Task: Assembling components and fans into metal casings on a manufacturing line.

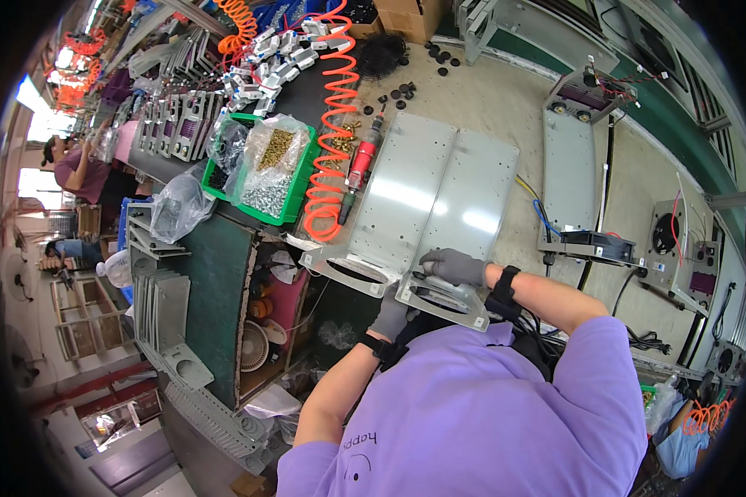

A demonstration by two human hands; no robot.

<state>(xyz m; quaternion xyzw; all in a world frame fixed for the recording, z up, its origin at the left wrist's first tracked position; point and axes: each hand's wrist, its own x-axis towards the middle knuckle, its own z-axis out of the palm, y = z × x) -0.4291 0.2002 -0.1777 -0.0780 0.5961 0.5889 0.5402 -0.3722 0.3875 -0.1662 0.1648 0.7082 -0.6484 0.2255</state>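
Observation:
Two flat grey sheet-metal panels lie side by side in front of me, a left panel (398, 178) and a right panel (475, 186). Each has a raised end flange with a large round opening on the side towards me. My left hand (389, 317), in a grey glove, grips the left corner of the right panel's flange; part of its fingers is hidden behind the metal. Also gloved, my right hand (457, 268) is on the right panel just behind that flange. Its fingers are curled, and whatever they hold is too small to make out.
A red power screwdriver (360, 164) lies left of the panels, beside an orange coiled hose (333, 108). A green bin (300, 182) holds bagged screws. Black rubber feet (402, 94) are scattered beyond. At right stands a panel with a black fan (598, 246). Another person (79, 170) is far left.

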